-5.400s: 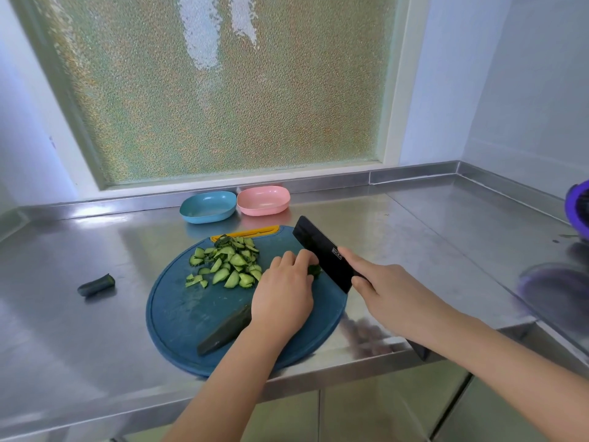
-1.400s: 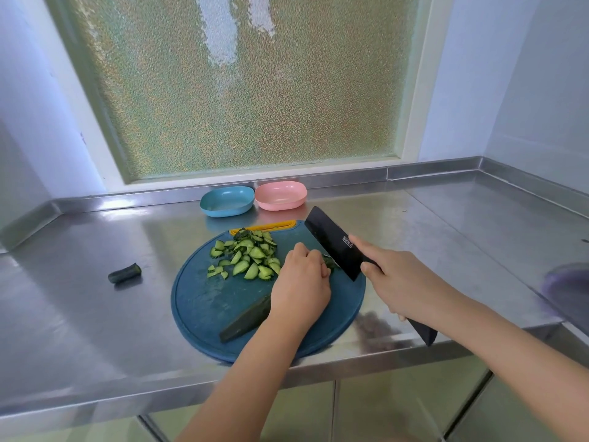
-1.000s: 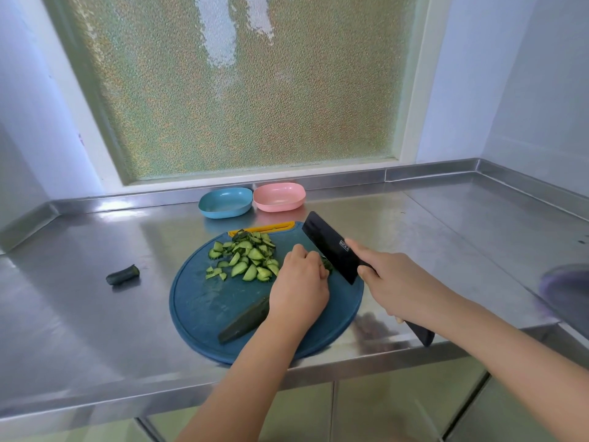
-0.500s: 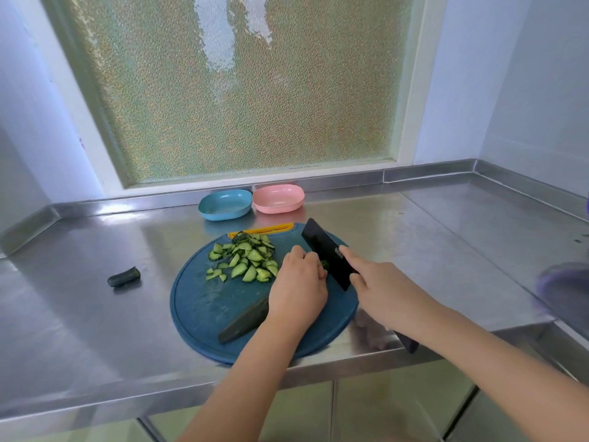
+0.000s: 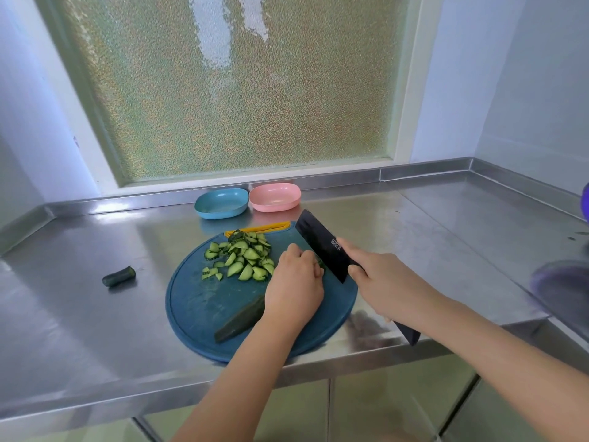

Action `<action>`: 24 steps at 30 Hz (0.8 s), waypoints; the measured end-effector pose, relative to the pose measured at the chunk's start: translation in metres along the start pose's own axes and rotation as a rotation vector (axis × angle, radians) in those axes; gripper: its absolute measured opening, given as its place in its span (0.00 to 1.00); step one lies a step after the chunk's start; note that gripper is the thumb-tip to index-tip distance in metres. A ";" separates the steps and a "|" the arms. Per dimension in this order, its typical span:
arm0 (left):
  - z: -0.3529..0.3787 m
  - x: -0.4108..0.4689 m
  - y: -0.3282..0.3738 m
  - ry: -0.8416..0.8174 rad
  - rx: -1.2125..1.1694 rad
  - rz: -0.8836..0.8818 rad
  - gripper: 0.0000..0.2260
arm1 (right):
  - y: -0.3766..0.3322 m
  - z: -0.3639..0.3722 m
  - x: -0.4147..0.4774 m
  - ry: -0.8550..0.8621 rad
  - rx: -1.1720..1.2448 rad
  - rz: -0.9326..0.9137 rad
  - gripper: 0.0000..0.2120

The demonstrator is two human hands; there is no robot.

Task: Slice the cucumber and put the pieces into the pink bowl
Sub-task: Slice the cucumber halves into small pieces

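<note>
Steel counter (image 5: 79,314) | left hand (image 5: 294,287) grip clamps cucumber (image 5: 239,320) | right hand (image 5: 387,282) grip clasps black knife (image 5: 322,244)

Count: 2 bowls, 1 blue bowl (image 5: 221,203) and 1 pink bowl (image 5: 274,197). 1 round cutting board (image 5: 194,301). 1 black knife (image 5: 325,245). 1 uncut length of cucumber (image 5: 240,320), plus 1 cut-off cucumber end (image 5: 119,276). 1 pile of slices (image 5: 243,258), roughly two dozen, overlapping, so exact number unclear. 1 steel counter (image 5: 79,314). 2 hands: left hand (image 5: 294,288), right hand (image 5: 387,283).
</note>
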State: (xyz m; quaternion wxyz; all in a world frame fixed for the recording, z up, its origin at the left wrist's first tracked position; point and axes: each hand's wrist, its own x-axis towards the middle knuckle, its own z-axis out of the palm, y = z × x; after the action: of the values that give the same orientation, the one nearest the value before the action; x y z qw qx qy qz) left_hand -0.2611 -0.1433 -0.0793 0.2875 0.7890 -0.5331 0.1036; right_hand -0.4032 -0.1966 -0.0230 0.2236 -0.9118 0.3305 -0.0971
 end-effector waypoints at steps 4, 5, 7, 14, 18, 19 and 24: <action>0.000 0.000 0.000 0.000 -0.004 0.002 0.07 | 0.001 -0.001 0.001 0.008 -0.020 0.001 0.25; 0.000 0.000 0.000 -0.002 -0.002 0.002 0.07 | 0.001 -0.001 0.001 0.005 -0.024 0.002 0.25; 0.000 0.000 0.000 -0.001 0.006 0.005 0.07 | 0.000 -0.001 0.001 -0.008 -0.027 0.002 0.25; 0.000 0.000 0.000 -0.006 0.001 0.007 0.06 | 0.004 0.003 0.007 -0.032 -0.013 0.001 0.25; 0.000 0.001 0.000 -0.014 -0.005 0.004 0.06 | 0.002 0.016 0.011 -0.001 -0.072 -0.018 0.27; -0.001 0.001 0.000 -0.015 -0.012 -0.001 0.06 | 0.002 0.017 0.011 0.005 -0.085 -0.019 0.27; -0.002 -0.001 0.002 -0.021 -0.024 -0.018 0.05 | 0.002 0.014 0.005 -0.023 -0.068 0.000 0.27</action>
State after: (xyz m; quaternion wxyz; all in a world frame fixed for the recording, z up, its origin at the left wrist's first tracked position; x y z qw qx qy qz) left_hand -0.2628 -0.1418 -0.0779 0.2921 0.7914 -0.5300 0.0864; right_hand -0.3960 -0.1965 -0.0362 0.1962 -0.9199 0.3310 -0.0751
